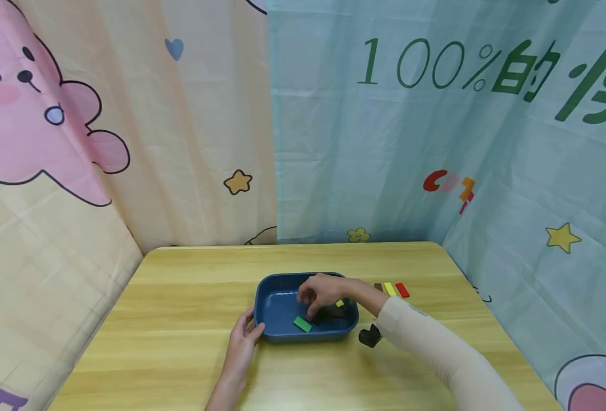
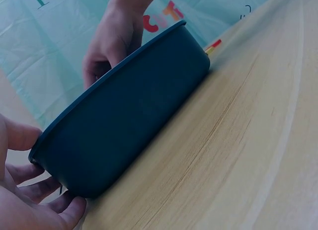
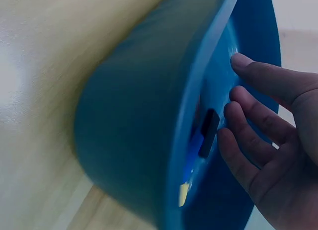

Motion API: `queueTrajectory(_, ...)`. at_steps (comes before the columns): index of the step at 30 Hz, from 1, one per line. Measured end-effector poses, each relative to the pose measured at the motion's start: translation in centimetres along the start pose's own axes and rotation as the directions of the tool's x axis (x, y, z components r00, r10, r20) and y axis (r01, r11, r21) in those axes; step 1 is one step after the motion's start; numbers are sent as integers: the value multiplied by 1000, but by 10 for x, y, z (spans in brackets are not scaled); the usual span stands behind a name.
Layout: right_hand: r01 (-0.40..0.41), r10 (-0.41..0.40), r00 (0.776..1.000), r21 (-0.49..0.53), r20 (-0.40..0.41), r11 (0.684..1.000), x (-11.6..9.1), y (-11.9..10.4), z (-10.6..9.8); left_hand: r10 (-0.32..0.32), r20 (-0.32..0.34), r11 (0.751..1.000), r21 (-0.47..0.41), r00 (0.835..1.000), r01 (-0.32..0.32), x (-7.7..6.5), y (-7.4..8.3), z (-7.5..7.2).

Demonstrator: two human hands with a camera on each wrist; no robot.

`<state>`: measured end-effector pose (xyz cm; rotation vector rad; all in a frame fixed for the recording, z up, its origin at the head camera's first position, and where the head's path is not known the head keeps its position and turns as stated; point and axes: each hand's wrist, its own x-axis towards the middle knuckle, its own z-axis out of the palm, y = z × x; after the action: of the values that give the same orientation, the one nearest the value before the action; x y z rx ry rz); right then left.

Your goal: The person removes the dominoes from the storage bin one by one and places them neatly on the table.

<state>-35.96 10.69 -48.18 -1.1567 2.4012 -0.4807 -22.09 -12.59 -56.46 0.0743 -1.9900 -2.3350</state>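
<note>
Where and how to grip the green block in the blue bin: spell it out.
Probably best to pinch the green block across its long edges, mid-length, coming down from above. It appears to lie flat inside the blue bin, whose raised walls would hinder a sideways reach, and the block's narrow, oblong shape suits finger and thumb.

The head view looks forward and down from farthest off. Both wrist views, tilted, share the blue, rounded-rectangular plastic tub point(image 1: 308, 338) up close.
</note>
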Motion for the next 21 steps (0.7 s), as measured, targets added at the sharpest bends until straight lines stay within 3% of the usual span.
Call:
queueTrajectory(6,21,-11,996,-110,92,994,18,-6,2,-2,6,1000,-10,1000,2,1,1,-1)
queueTrajectory(12,25,-1,986,-145,165,989,27,-12,7,0,13,1000,2,1000,0,2,2,-1)
queueTrajectory(21,21,20,979,-198,204,980,32,-16,17,-2,12,1000,1,1000,2,2,1,-2)
